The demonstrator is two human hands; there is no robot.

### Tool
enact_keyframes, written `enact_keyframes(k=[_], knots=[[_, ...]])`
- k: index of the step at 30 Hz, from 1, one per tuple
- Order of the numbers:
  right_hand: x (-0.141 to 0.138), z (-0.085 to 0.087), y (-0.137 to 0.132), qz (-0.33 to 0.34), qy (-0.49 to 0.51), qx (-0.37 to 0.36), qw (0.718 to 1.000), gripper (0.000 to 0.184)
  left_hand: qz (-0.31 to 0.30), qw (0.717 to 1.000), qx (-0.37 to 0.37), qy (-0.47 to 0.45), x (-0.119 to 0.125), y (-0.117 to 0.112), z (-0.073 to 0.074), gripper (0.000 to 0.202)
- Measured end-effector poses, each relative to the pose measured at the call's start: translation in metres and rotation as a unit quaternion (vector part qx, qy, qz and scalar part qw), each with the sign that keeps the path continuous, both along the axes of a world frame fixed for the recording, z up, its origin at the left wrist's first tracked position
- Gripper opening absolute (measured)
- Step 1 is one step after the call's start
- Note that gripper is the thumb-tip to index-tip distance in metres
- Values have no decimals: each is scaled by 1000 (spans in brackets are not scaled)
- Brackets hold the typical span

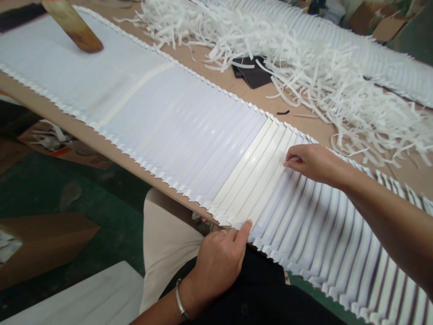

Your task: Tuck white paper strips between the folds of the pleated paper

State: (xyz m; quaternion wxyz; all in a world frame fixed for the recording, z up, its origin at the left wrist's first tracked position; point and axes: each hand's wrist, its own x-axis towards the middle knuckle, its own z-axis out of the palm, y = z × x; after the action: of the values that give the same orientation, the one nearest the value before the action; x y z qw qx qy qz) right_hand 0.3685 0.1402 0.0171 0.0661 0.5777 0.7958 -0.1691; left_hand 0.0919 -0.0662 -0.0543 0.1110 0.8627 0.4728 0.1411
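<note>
A long row of overlapping white sheets [176,122] lies fanned along the brown table [237,90], each edge stepped over the one beside it. My left hand [216,259] sits at the near edge, thumb pressed on the corner of a cream strip [257,171]. My right hand [313,162] rests on the far edge of the row, fingertips pinching the end of the same band of strips. A metal bangle [181,300] is on my left wrist.
A heap of white paper trimmings [297,63] covers the table's far side, with dark sheets [252,70] under it. A wooden tool [72,25] rests at top left. A second fanned row [372,58] runs along the far edge. Cardboard boxes [43,246] stand on the green floor.
</note>
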Motion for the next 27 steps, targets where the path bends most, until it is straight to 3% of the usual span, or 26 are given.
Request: enact_keyframes(k=[14, 22, 27], knots=[[-2, -11, 5, 8, -5, 5, 1000, 14, 0, 1000, -11, 4, 1, -1, -2, 46], [34, -8, 45, -36, 36, 82, 995, 12, -5, 1000, 4, -6, -1, -1, -3, 47], [47, -18, 65, -66, 53, 102, 991, 16, -5, 1000, 20, -15, -1, 2, -2, 46]])
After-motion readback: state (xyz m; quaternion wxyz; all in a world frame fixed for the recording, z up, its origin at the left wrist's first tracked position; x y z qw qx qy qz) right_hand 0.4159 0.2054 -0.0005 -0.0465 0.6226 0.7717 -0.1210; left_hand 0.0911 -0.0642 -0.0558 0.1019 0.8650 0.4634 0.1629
